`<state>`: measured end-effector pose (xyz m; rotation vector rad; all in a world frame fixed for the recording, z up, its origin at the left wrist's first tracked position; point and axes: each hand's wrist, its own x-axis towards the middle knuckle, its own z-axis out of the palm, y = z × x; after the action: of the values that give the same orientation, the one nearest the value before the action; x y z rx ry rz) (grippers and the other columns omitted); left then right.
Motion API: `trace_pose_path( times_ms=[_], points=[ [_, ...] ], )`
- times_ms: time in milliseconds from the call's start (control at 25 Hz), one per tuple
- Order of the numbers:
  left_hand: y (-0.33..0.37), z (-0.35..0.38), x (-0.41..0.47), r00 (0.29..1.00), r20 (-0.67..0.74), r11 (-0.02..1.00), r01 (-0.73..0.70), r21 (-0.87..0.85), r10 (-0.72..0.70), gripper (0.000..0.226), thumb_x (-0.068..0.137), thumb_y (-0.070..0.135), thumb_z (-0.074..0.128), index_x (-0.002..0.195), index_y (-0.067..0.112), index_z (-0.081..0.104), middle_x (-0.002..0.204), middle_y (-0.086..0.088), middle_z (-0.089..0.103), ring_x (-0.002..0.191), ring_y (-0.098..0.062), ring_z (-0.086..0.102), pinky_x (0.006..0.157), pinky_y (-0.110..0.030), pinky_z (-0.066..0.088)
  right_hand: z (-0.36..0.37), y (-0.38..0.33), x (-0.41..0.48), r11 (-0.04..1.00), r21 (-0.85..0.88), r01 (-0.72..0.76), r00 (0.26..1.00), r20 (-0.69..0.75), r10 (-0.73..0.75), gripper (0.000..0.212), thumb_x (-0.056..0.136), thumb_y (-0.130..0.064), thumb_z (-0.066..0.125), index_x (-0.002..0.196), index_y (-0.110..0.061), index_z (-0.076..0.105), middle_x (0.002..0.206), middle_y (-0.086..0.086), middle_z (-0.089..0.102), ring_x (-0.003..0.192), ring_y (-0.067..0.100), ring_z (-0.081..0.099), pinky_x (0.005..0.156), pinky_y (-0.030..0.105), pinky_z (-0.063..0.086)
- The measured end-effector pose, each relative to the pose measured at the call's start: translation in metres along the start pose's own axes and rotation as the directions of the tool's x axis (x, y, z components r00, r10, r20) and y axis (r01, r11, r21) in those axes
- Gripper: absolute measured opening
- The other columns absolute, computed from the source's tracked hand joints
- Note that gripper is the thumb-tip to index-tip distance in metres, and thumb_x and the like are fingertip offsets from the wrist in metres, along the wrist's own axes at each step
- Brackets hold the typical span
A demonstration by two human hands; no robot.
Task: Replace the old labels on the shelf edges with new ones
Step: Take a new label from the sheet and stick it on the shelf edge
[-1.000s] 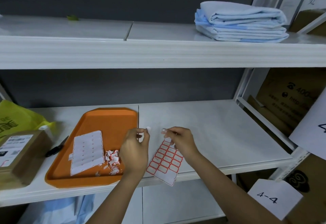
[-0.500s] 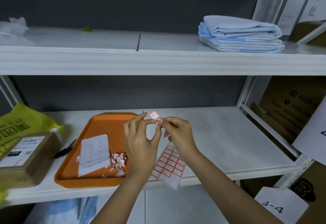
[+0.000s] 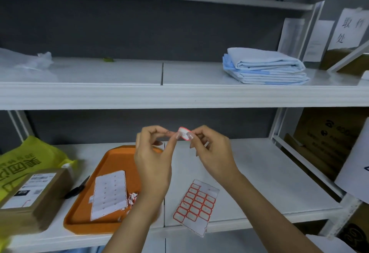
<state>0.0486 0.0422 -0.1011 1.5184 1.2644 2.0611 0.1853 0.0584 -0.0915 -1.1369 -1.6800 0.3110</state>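
A small red-bordered white label (image 3: 184, 133) is pinched between the fingertips of my left hand (image 3: 153, 159) and my right hand (image 3: 211, 153), held up in front of the dark back wall between two shelves. Below the hands, a sheet of red-bordered labels (image 3: 194, 205) lies on the lower shelf and overhangs its front edge. The white front edge of the upper shelf (image 3: 179, 97) runs across the view above the hands. An emptied label sheet (image 3: 109, 195) and a heap of torn label scraps (image 3: 132, 197) lie in the orange tray (image 3: 111, 163).
Black scissors (image 3: 76, 188) lie left of the tray, beside a cardboard parcel (image 3: 30, 197) and a yellow bag (image 3: 24, 161). Folded blue cloth (image 3: 263, 66) sits on the upper shelf at right. Cardboard boxes (image 3: 327, 139) and paper signs (image 3: 357, 167) fill the neighbouring bay at right.
Both hands rose from the label sheet on the lower shelf, carrying one peeled label up toward the upper shelf edge. The view tilted upward.
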Motion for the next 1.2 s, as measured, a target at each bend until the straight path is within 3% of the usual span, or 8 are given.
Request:
trace_pose_path(
  times_ms=[160,360,560,760,1000,1200],
  points=[
    [0.020,-0.002,0.015,0.998,-0.013,0.997,-0.069,-0.047,0.069,0.029,0.079,0.021,0.077,0.091,0.030,0.052,0.096,0.001,0.064,0.091,-0.008,0.063,0.077,-0.016,0.047,-0.019,-0.021,0.014,0.995,-0.031,0.098,0.995,-0.007,-0.098,0.012,0.091,-0.027,0.063,0.095,-0.017,0.068,0.072,-0.010,0.063,0.064,0.007,0.062,0.060,0.030,0.057],
    [0.039,0.003,0.019,0.969,-0.107,0.975,-0.222,0.005,0.221,0.020,0.083,0.025,0.071,0.084,0.021,0.052,0.089,0.029,0.057,0.087,-0.012,0.052,0.074,-0.020,0.041,-0.028,-0.046,0.025,0.991,0.112,-0.074,0.997,0.011,0.073,0.012,0.085,-0.029,0.072,0.088,-0.019,0.065,0.063,-0.006,0.064,0.057,0.008,0.064,0.056,0.030,0.057],
    [0.039,0.021,0.024,0.973,-0.193,0.991,-0.124,0.041,0.130,0.024,0.086,0.031,0.069,0.082,0.019,0.049,0.088,0.011,0.062,0.092,-0.017,0.051,0.085,-0.012,0.027,-0.034,-0.060,0.040,0.957,0.207,-0.201,0.975,-0.052,0.216,0.017,0.081,-0.034,0.074,0.077,-0.019,0.068,0.058,-0.001,0.067,0.043,0.011,0.059,0.047,0.017,0.044],
    [0.037,0.036,0.027,0.972,-0.216,0.996,-0.087,0.033,0.092,0.026,0.085,0.031,0.070,0.080,0.023,0.047,0.086,0.012,0.062,0.089,-0.011,0.050,0.087,-0.014,0.026,-0.036,-0.059,0.044,0.955,0.176,-0.240,0.959,-0.107,0.261,0.022,0.083,-0.039,0.071,0.077,-0.018,0.066,0.059,-0.001,0.068,0.044,0.013,0.062,0.047,0.019,0.043],
    [0.036,0.045,0.029,0.963,-0.254,0.994,-0.074,0.081,0.092,0.024,0.086,0.039,0.066,0.081,0.025,0.047,0.084,0.019,0.056,0.090,0.001,0.042,0.087,-0.028,0.030,-0.031,-0.060,0.045,0.963,0.130,-0.235,0.954,-0.158,0.254,0.025,0.086,-0.041,0.068,0.077,-0.018,0.063,0.057,-0.002,0.068,0.046,0.010,0.062,0.051,0.021,0.044],
    [0.038,0.048,0.028,0.963,-0.262,0.995,-0.043,0.090,0.065,0.024,0.084,0.043,0.064,0.081,0.026,0.047,0.085,0.020,0.051,0.091,-0.010,0.043,0.085,-0.017,0.029,-0.029,-0.058,0.045,0.967,0.126,-0.223,0.954,-0.176,0.243,0.024,0.087,-0.040,0.068,0.076,-0.020,0.063,0.057,-0.003,0.068,0.048,0.009,0.062,0.056,0.022,0.049]
  ],
)
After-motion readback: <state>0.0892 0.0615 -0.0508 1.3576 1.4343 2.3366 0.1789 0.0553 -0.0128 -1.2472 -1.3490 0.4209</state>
